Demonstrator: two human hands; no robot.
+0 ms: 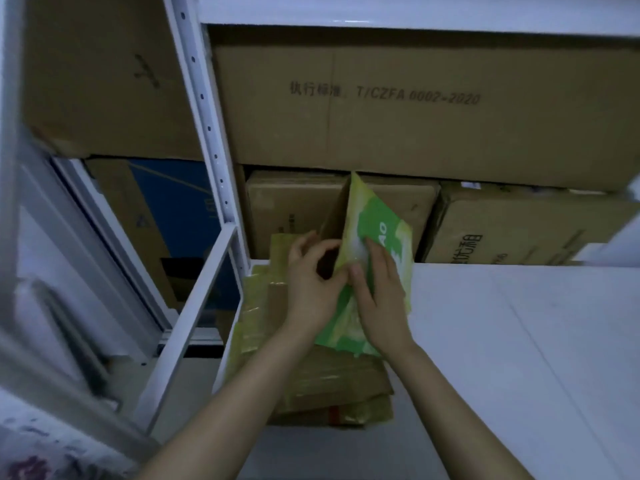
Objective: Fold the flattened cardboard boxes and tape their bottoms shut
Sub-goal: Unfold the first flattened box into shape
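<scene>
A green and yellow printed cardboard box stands half opened on a stack of flattened boxes at the left end of a white table. My left hand curls its fingers round the box's near left edge, over the brown inner side. On the printed panel lies my right hand, its thumb pinching the same edge next to my left thumb. No tape is in view.
White metal shelving rises behind and left of the table. Large brown cartons fill the shelf above, smaller cartons sit at the table's far edge. A blue panel shows through the frame at left.
</scene>
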